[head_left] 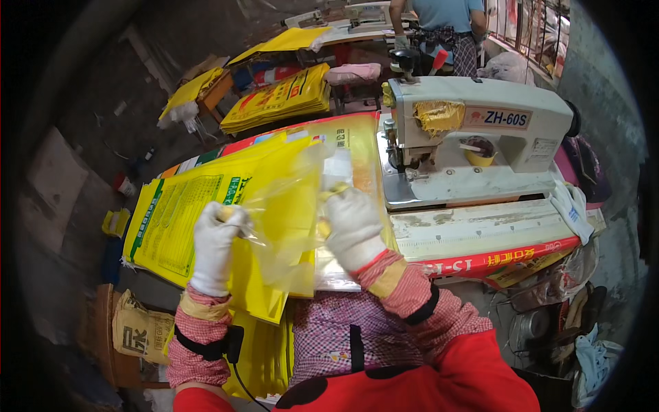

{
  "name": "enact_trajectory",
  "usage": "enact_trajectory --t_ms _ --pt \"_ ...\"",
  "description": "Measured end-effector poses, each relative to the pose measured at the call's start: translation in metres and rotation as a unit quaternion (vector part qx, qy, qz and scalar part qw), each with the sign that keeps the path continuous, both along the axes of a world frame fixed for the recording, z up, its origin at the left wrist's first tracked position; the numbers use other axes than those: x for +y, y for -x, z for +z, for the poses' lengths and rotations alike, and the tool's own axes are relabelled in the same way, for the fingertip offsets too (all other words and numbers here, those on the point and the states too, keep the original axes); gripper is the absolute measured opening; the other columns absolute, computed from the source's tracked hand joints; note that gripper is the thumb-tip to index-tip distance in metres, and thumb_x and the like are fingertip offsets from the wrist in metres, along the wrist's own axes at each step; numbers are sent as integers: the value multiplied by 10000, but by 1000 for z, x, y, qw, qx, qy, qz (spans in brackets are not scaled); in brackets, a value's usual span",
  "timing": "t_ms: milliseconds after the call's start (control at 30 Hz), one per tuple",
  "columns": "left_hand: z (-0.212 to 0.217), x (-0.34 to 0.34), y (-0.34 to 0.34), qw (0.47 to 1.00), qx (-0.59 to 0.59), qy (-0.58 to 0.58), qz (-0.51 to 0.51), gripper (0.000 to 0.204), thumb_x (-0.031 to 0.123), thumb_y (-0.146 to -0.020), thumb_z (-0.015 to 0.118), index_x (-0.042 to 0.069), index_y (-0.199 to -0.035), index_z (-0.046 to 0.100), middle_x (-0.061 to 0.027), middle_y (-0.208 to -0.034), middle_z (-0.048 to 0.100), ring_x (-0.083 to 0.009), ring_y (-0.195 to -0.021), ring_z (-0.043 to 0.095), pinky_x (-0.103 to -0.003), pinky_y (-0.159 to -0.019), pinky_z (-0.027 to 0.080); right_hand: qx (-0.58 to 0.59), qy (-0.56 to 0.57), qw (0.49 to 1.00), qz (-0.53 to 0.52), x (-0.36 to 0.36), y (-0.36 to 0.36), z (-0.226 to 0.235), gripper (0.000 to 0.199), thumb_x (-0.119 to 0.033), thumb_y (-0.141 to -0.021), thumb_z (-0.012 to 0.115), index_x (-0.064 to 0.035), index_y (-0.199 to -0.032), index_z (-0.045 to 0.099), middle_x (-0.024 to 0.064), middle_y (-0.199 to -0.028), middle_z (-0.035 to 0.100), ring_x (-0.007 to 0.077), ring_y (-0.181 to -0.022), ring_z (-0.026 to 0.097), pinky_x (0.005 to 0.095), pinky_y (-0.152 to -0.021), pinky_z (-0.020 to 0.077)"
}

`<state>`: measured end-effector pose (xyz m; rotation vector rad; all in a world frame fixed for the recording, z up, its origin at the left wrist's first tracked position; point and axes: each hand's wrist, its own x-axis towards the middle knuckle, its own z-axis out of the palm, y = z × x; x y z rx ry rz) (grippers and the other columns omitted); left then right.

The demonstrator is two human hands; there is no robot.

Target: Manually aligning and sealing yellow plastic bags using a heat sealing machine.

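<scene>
My left hand, in a white glove with bare fingertips showing, pinches the left edge of a clear plastic bag. Opposite it, my right hand, gloved the same way and slightly blurred, has its fingers curled at the bag's other edge. The thin film hangs stretched between the two hands, upright and wrinkled. Under and behind it, yellow printed woven sacks with green lettering lie in a stack on the table. More clear film shows below my right hand.
A white industrial sewing machine stands right of the sacks, with a yellow cup on its bed. White gloves lie at the table's right end. Folded yellow sacks are piled beyond. A person stands at the back.
</scene>
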<state>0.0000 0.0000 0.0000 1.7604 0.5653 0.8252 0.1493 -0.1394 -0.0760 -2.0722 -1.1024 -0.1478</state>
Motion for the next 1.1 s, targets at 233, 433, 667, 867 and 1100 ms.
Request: enact_trajectory --t_ms 233,433,667,867,1100 --pt "0 -2 -3 998 23 -60 -9 96 27 -839 546 34 -771 479 -50 -705 566 -97 -594 515 -208 -571 419 -17 320 674 666 18 90 -39 440 -297 -821 535 -122 -1223 498 117 -1202 540 247 -1107 509 328 -938 403" --pt "45 -8 37 985 40 -171 5 92 31 -855 536 43 -782 481 -25 -701 547 -81 -599 497 -204 -587 404 585 -177 756 236 70 -10 -44 226 -168 -875 501 -31 -1030 592 126 -1009 624 250 -912 601 333 -759 482" --pt "31 -22 67 927 156 -310 -140 100 -3 -744 576 44 -773 492 -74 -710 571 -171 -585 529 -275 -561 441 551 -270 781 115 131 -12 -68 426 -398 -928 430 -22 -1069 574 149 -966 614 252 -845 580 335 -768 459" --pt "-18 -50 57 621 351 -466 -523 119 102 -669 608 75 -745 519 -100 -660 523 -298 -617 553 -364 -581 469 408 -320 850 92 106 35 -8 623 -561 -887 406 -4 -1142 523 186 -1052 579 289 -940 529 335 -848 406" --pt "52 -48 -34 623 118 -741 -220 131 109 -669 604 93 -789 554 -73 -855 580 -242 -853 566 -356 -723 460 166 -377 841 349 101 37 -61 416 -347 -833 566 -66 -1139 538 167 -1051 603 302 -989 565 364 -849 444"
